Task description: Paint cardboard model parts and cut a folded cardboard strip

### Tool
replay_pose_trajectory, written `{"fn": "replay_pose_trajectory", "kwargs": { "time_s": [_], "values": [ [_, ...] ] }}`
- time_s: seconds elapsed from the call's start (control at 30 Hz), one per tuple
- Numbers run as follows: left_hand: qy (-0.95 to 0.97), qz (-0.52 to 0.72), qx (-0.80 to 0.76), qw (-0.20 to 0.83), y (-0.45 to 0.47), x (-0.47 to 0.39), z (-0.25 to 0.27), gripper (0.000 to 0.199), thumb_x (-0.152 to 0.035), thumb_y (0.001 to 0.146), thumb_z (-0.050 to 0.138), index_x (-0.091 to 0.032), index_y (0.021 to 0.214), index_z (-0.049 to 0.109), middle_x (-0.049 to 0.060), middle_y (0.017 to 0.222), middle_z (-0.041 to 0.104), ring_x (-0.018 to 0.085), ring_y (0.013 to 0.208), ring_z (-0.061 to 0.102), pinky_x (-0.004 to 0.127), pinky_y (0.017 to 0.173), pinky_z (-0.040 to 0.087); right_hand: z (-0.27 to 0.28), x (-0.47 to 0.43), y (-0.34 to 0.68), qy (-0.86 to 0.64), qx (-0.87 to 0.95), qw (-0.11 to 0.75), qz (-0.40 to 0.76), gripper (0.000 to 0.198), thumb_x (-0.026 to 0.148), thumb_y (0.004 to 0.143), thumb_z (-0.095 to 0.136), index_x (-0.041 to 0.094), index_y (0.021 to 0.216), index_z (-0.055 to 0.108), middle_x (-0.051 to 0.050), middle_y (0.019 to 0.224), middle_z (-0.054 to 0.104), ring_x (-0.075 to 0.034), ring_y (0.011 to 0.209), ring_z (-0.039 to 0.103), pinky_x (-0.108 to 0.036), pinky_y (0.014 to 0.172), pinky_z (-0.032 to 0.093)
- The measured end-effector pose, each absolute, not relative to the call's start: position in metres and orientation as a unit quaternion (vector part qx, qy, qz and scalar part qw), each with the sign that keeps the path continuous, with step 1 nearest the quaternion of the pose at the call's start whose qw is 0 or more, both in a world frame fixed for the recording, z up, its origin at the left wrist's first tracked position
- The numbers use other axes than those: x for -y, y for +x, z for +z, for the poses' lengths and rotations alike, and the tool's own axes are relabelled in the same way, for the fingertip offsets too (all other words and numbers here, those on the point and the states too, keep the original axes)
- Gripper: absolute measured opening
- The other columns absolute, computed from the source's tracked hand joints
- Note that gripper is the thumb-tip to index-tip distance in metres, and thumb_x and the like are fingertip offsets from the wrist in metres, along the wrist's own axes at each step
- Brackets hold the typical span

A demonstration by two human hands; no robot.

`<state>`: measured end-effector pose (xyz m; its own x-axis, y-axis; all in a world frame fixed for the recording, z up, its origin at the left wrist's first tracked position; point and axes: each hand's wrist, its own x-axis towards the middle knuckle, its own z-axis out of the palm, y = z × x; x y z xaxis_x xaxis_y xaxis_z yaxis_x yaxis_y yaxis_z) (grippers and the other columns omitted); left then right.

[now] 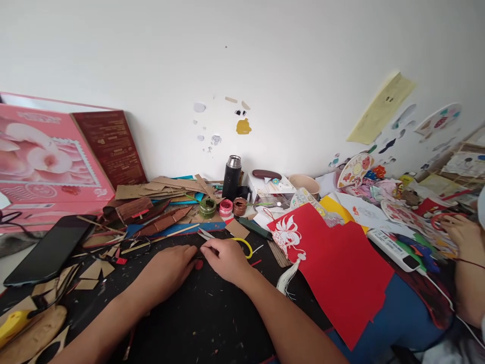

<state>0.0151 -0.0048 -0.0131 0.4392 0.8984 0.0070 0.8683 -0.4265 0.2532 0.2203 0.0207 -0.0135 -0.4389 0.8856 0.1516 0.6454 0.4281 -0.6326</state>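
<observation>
My left hand point(170, 270) lies low over the black mat, fingers curled and pressed together near their tips. Close beside it, my right hand point(226, 260) has its thumb and index finger pinched, almost touching the left fingertips. Anything held in either hand is hidden or too small to name. A small red disc point(199, 264) shows beneath the fingertips. Behind my right hand are scissors with a yellow handle point(248, 247) and metal blades point(205, 234); the hand covers their middle. A brown cardboard piece point(238, 229) lies just beyond them.
Paint jars point(207, 208) and a black thermos point(232, 177) stand behind. Left are brown model boats point(164, 221), cardboard scraps point(91, 270) and a phone point(49, 250). Red paper point(341, 273) and a power strip point(394, 250) lie right. Another person's hand point(460, 232) is at far right.
</observation>
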Motion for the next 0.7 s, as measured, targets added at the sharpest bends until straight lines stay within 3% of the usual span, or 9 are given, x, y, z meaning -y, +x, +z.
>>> {"fn": "replay_pose_trajectory", "kwargs": {
  "time_s": [0.3, 0.5, 0.7],
  "values": [
    [0.841, 0.053, -0.526, 0.115, 0.019, 0.011, -0.006, 0.021, -0.021, 0.100, 0.052, -0.019, 0.111, 0.071, 0.013, 0.107, 0.078, 0.031, 0.103, 0.074, 0.044, 0.092, 0.055, -0.007, -0.025, 0.214, -0.488, 0.748, 0.264, 0.364, 0.025, 0.029, 0.104, 0.061, 0.020, 0.092, 0.081, 0.003, 0.062, 0.068, -0.013, 0.059, 0.061, -0.023, 0.062, 0.042],
    [0.844, 0.084, -0.509, 0.142, 0.009, 0.006, -0.021, 0.025, -0.026, 0.099, 0.055, -0.020, 0.118, 0.070, 0.014, 0.116, 0.078, 0.031, 0.108, 0.074, 0.045, 0.095, 0.055, 0.005, -0.013, 0.211, -0.467, 0.743, 0.272, 0.395, 0.020, 0.027, 0.103, 0.064, 0.023, 0.110, 0.082, 0.005, 0.064, 0.066, -0.012, 0.060, 0.061, -0.022, 0.062, 0.043],
    [0.837, 0.099, -0.519, 0.143, 0.005, 0.002, -0.024, 0.034, -0.024, 0.103, 0.037, -0.022, 0.106, 0.071, 0.011, 0.104, 0.079, 0.029, 0.099, 0.076, 0.042, 0.090, 0.056, 0.003, -0.003, 0.224, -0.469, 0.742, 0.268, 0.398, 0.020, 0.031, 0.103, 0.065, 0.023, 0.104, 0.083, 0.005, 0.062, 0.064, -0.012, 0.059, 0.060, -0.022, 0.062, 0.043]
  ]
}}
